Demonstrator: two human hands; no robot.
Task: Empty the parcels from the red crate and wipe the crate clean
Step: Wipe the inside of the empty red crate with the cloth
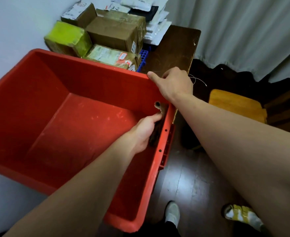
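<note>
The red crate (43,93) fills the left and middle of the head view and holds no parcels; pale smudges mark its floor. My left hand (145,130) is inside it, shut on a dark brown cloth (157,129) pressed against the inner right wall. My right hand (173,82) grips the crate's far right corner rim, thumb lying along the edge. Parcels are piled behind the crate: a yellow-green wrapped box (67,38), brown cardboard boxes (113,31) and white mailer bags (156,23).
A dark wooden table (176,48) carries the parcels and a blue plastic rack (143,57). An orange stool (236,105) stands to the right. Grey curtains (243,31) hang behind. My feet (173,212) stand on dark floorboards below the crate.
</note>
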